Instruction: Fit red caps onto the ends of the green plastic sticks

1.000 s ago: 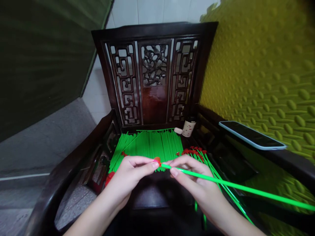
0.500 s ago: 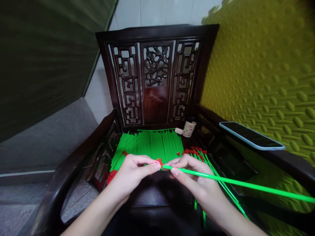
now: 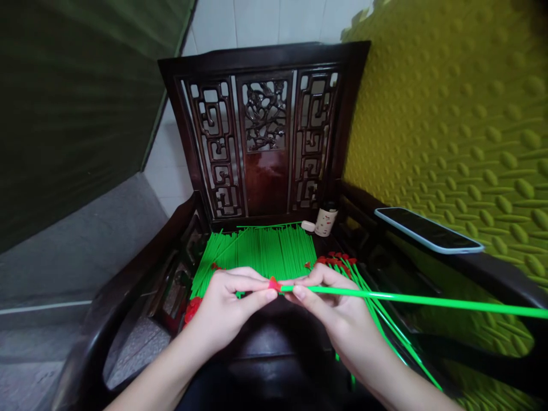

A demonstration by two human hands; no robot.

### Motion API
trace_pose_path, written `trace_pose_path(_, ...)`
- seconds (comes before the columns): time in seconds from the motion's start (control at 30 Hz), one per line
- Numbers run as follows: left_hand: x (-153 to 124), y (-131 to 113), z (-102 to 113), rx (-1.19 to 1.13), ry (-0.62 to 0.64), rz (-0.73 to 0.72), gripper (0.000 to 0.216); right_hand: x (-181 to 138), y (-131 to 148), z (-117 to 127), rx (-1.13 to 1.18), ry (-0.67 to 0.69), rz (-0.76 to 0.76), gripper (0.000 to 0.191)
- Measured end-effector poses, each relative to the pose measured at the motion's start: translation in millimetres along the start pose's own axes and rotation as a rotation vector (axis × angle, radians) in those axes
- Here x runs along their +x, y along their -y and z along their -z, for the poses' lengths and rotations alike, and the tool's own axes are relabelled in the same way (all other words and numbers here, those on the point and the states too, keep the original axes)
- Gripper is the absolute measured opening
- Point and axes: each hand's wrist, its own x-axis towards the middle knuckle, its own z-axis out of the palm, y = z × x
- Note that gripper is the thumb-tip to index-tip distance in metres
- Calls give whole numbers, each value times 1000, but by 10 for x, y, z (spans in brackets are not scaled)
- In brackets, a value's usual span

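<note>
My left hand (image 3: 231, 302) pinches a small red balloon cup (image 3: 274, 284) between thumb and forefinger. My right hand (image 3: 338, 302) grips a green balloon stick (image 3: 411, 299) close to its tip, thumb on top. The stick's end meets the neck of the cup; how deep it sits inside cannot be seen. The stick runs level to the right edge. Behind both hands lies a wide layer of loose green sticks (image 3: 261, 248) on the chair seat. More red cups (image 3: 192, 309) lie beside my left wrist. Several sticks with red cups on their ends (image 3: 338, 262) rest beyond my right hand.
A dark carved wooden chair (image 3: 266, 185) surrounds the seat, with armrests on both sides. A phone (image 3: 428, 229) lies on the right armrest. At the seat's back right corner stand a patterned bottle (image 3: 326, 221) and a small white case (image 3: 307, 226). A yellow textured mat (image 3: 449, 114) rises at right.
The stick has swung closer to level, its far part higher than before. Both hands stay together at the cup, which has turned slightly. The view has shifted a little.
</note>
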Motion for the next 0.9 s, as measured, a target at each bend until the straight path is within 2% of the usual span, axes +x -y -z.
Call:
trace_pose_path(0.17, -35, -2, -8, 33, -22, -89, 10, -29, -29, -39, 84, -37, -24, 22)
trace_pose_path(0.43, -71, -42, -40, 83, -42, -180, 11, -68, 1, -82, 0, -75, 62, 21)
trace_pose_path(0.63, -25, -10, -31, 74, -65, -148, 11, -15, 14, -33, -92, -22, 122, 14)
trace_pose_path(0.73, 15, 7, -24, 53, -68, -69, 11, 35, 26, 12, -248, -37, 239, 7)
trace_pose_path(0.83, 25, 17, -23, -70, -24, 28, 16, 36, 57, 34, -469, -94, 473, 7)
trace_pose_path(0.9, 17, 21, -26, -156, -7, 76, 14, 5, 83, 22, -572, -82, 619, 11)
